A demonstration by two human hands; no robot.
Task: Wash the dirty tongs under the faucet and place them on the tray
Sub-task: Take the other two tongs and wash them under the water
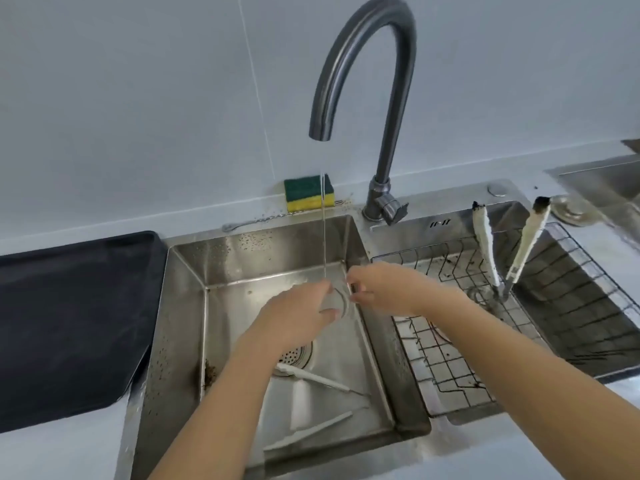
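Observation:
A thin stream of water runs from the grey faucet (363,64) into the left sink basin (242,258). Both my hands meet under it. My left hand (301,313) and my right hand (381,289) pinch a thin curved metal loop (342,301), which is blurred. One pair of white-armed tongs (311,377) lies on the basin floor below my left forearm. A second pair of tongs (505,251) stands in the right basin with its dark, soiled tips pointing up. The dark tray (69,323) lies on the counter to the left of the sink.
A wire rack (450,358) sits in the right basin. A green and yellow sponge (309,192) and a metal spoon (256,221) lie behind the sink by the wall. The drain strainer (298,356) is partly hidden by my left arm. A sink plug (571,209) lies at the far right.

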